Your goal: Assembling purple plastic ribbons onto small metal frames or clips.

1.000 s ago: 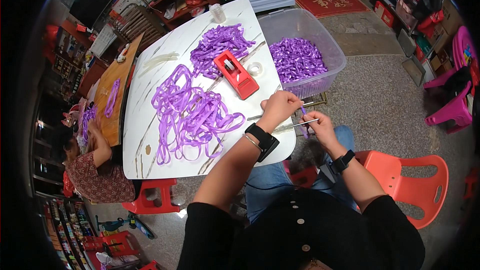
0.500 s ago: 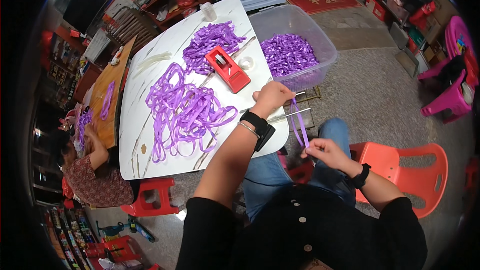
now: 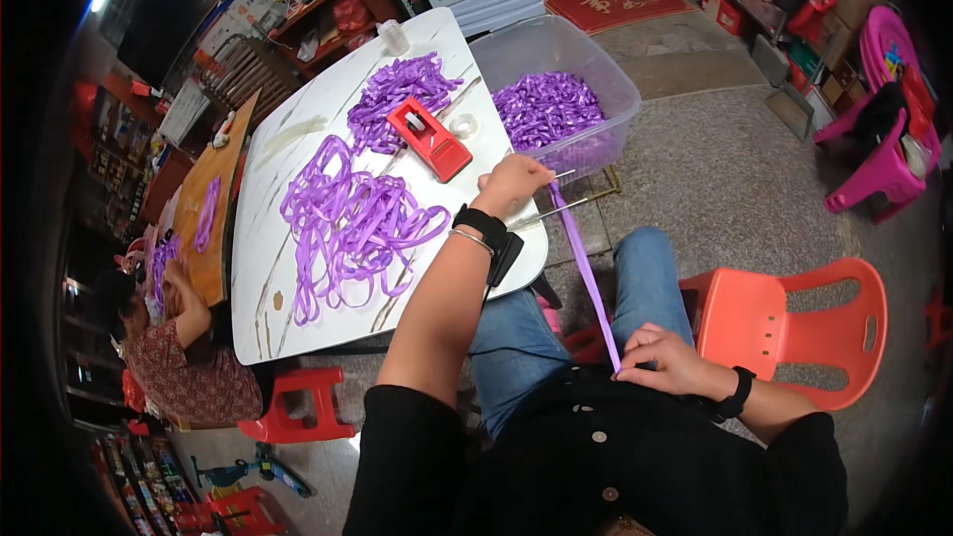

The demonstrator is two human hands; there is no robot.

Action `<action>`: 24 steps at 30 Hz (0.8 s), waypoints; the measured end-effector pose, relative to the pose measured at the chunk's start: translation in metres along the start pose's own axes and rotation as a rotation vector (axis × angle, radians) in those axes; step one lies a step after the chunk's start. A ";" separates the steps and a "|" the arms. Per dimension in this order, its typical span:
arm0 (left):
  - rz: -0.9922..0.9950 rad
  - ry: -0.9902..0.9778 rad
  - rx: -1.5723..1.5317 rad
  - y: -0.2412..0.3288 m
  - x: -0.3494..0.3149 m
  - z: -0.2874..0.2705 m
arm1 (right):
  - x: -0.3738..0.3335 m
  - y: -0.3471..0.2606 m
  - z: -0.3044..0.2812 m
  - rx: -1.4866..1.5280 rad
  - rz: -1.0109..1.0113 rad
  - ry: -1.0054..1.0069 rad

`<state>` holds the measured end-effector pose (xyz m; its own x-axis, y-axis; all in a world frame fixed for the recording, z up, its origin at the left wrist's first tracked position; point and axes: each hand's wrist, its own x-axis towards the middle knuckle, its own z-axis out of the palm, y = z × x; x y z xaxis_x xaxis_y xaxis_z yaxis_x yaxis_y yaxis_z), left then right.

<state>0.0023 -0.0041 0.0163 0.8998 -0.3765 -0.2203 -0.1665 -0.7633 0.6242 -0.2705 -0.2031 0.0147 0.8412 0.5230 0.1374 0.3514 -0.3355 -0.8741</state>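
A purple ribbon (image 3: 586, 268) runs taut between my hands, beyond the table's right edge and over my lap. My left hand (image 3: 516, 182) pinches its upper end beside thin metal rods (image 3: 571, 205) that stick out from the table edge. Nearer my body, my right hand (image 3: 663, 359) pinches the lower end. On the white marbled table (image 3: 260, 323) lie a loose tangle of purple ribbon (image 3: 347, 223) and a pile of short purple ribbon pieces (image 3: 402, 89). A red tape dispenser (image 3: 430, 142) sits by that pile, with a roll of tape (image 3: 464, 125) next to it.
A clear plastic tub (image 3: 620, 104) of purple ribbon pieces stands against the table's far right side. An orange chair (image 3: 740, 323) is at my right. On the left, another person (image 3: 194, 367) works at a wooden table (image 3: 223, 238). A pink chair (image 3: 879, 154) stands far right.
My right hand has drawn down toward my body, stretching the ribbon longer and straight. My left hand keeps its pinch near the rods. The whole view has shifted slightly.
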 end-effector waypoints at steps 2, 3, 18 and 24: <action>0.004 -0.011 -0.006 0.000 0.001 0.001 | -0.005 -0.001 0.001 0.038 0.008 -0.018; 0.010 -0.003 -0.003 0.001 0.001 0.001 | -0.007 -0.001 0.003 0.038 0.007 -0.014; -0.010 0.000 -0.023 0.003 -0.002 0.001 | -0.022 0.014 0.016 0.332 0.234 -0.007; -0.024 0.001 0.001 0.005 -0.004 0.000 | -0.020 0.000 0.007 0.332 0.225 -0.010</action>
<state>-0.0021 -0.0065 0.0201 0.9038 -0.3579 -0.2345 -0.1453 -0.7723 0.6185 -0.2903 -0.2080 0.0084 0.8771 0.4740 -0.0776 0.0057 -0.1718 -0.9851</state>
